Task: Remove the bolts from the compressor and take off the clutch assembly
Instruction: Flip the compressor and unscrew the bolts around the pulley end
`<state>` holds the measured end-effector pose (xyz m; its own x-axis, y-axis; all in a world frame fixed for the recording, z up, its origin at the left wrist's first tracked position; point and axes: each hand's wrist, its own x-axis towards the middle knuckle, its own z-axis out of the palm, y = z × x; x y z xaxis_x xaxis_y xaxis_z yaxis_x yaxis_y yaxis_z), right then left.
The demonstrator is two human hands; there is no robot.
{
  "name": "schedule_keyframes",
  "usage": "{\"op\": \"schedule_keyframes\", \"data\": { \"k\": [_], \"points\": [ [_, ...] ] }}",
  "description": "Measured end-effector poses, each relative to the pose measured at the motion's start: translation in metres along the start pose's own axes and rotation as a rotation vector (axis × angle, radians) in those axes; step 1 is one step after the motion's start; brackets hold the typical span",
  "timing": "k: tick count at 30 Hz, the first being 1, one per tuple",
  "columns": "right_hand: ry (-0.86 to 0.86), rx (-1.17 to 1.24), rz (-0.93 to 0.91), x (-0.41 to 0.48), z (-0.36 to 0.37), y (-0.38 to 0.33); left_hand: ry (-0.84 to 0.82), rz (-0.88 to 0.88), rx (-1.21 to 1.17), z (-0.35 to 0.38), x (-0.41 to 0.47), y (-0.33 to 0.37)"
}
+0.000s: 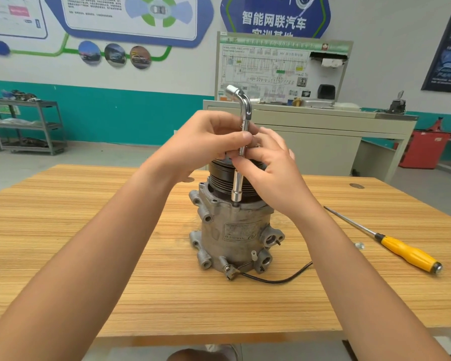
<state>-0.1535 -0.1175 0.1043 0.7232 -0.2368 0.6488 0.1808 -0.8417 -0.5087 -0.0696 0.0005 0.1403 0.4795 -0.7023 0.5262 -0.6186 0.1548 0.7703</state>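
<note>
The compressor [235,230] stands mid table [89,230], clutch [220,175] on top. My left hand [203,142] and right hand [268,165] both pinch the wrench [238,183], set on a near bolt [236,204]. If I tilt it, it may slip off, and the compressor may tip.

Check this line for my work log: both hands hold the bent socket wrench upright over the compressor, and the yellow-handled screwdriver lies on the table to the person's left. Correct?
Wrong side: in the head view the yellow-handled screwdriver lies on the table to the person's right. The left hand and right hand do hold the bent socket wrench upright over the compressor.
</note>
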Motion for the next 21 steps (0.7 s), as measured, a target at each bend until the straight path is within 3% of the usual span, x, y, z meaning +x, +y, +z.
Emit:
{"op": "schedule_keyframes", "data": {
  "k": [5,11,14,17,21],
  "points": [
    [0.125,0.061,0.028,-0.004,0.007,0.001,0.200,0.022,0.045,0.009,0.003,-0.002],
    [0.062,0.074,0.004,-0.001,0.006,0.004,-0.042,-0.040,-0.080,0.000,0.001,-0.001],
    [0.012,0.131,-0.015,-0.001,0.007,0.006,0.078,-0.014,0.011,0.003,0.003,0.002],
    [0.122,0.155,-0.020,-0.003,0.011,0.005,0.218,0.006,0.133,0.010,0.007,-0.002],
    [0.163,0.165,-0.048,-0.002,0.014,0.006,0.169,0.010,0.098,0.011,0.005,0.000]
  ]
}}
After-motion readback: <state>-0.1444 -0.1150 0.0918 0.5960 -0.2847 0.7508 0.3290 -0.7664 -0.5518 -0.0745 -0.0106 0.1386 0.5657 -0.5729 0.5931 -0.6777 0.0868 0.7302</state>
